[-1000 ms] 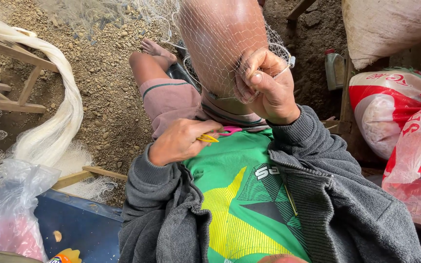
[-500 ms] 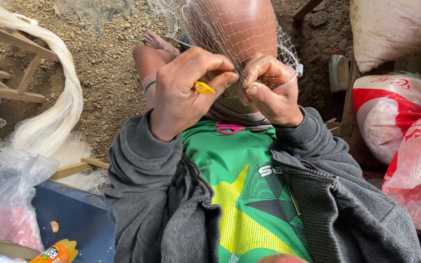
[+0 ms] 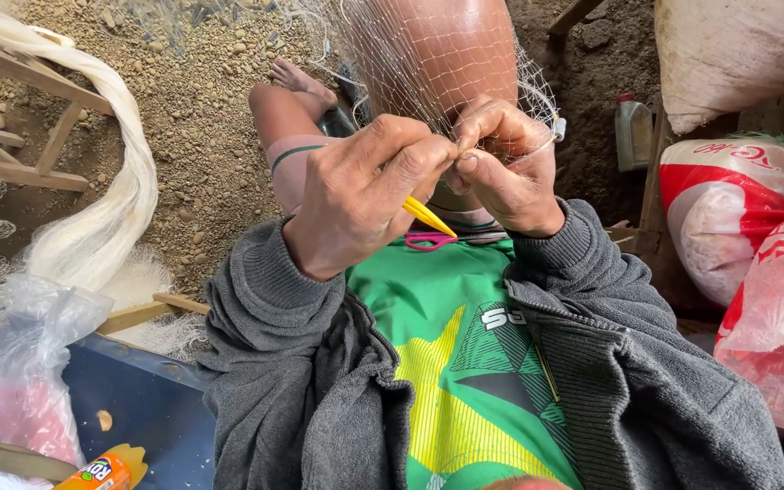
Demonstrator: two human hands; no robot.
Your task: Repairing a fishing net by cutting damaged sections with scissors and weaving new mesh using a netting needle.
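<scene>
head view: left hand pinched closed on a yellow needle, tip poking down toward the chest. right hand closed, fingers pinching the net, which drapes over the raised knee. both hands meet fingertip to fingertip at the mesh. pink scissors lie on the green shirt just below. ground is gravelly dirt. white net bundle hangs over a wooden frame at left. clear bag and orange bottle lower left. sacks at right.
</scene>
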